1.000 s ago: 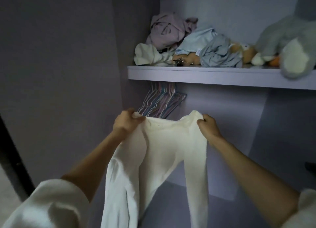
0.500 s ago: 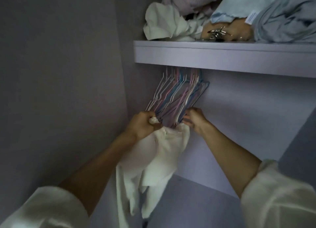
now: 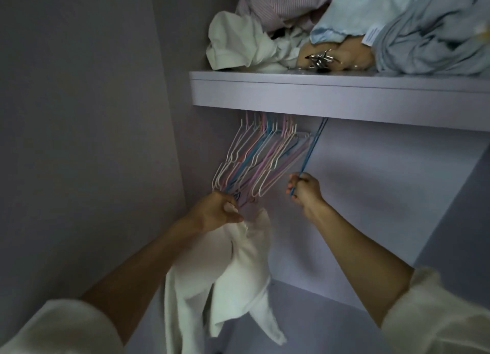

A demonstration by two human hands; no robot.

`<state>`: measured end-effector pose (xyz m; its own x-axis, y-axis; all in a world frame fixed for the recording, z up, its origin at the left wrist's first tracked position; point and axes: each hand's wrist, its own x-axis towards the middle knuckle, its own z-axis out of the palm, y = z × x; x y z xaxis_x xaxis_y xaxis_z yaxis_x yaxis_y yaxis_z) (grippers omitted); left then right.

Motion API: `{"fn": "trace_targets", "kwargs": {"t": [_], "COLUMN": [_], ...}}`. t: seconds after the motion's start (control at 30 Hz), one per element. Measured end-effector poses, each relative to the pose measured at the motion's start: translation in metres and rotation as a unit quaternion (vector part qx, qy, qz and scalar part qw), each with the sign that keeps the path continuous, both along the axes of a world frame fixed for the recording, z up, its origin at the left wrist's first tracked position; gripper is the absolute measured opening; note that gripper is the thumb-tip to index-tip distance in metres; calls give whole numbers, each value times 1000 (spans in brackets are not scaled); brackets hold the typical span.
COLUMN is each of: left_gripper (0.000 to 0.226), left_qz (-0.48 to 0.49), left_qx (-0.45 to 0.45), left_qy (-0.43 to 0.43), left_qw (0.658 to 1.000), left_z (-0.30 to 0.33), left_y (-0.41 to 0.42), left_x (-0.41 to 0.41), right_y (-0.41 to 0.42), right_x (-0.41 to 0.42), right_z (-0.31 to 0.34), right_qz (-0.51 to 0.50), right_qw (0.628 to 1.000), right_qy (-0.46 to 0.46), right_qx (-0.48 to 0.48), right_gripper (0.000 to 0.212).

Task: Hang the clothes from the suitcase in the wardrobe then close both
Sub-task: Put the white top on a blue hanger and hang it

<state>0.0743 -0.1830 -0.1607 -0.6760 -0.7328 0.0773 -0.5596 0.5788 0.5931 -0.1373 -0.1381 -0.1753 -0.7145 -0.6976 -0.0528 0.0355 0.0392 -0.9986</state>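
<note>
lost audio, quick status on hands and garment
Left hand grips white garment. Right hand pinches blue hanger, apart from hanger bunch. Garment not hung.

Both arms reach up and forward, bare to the pushed-back pale sleeves. The left hand (image 3: 220, 211) sits lower, its fingers curled around a bunched white garment (image 3: 238, 268), thumb on top. The right hand (image 3: 305, 189) is raised a little higher, wrist bent, fingers pinching a blue hanger (image 3: 311, 149).
</note>
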Motion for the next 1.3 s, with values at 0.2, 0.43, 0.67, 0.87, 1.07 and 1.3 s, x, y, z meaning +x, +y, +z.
{"fn": "trace_targets", "kwargs": {"t": [0.2,0.43,0.67,0.87,1.07,1.3], "left_gripper": [29,16,15,25,26,27], "left_qz": [-3,-4,86,154,110,66], "left_qx": [58,-18,160,263,169,45], "left_qy": [-4,-14,142,232,90,-94], "left_qw": [998,1000,973,924,975,992], "left_z": [-3,-30,-48,-42,-32,-27], "left_y": [40,96,150,169,167,158], "left_x": [-14,-22,-20,-23,-32,-14], "right_y": [90,192,241,256,251,226], "right_x": [5,0,14,16,24,57], "right_z": [-25,-77,-106,-111,-80,-27], "right_qz": [108,187,-49,0,-132,-205], "right_qw": [994,979,996,991,973,968], "right_qy": [9,-61,68,136,179,10], "right_qx": [-5,57,-30,-19,-55,-142], "right_gripper": [40,27,46,11,45,43]}}
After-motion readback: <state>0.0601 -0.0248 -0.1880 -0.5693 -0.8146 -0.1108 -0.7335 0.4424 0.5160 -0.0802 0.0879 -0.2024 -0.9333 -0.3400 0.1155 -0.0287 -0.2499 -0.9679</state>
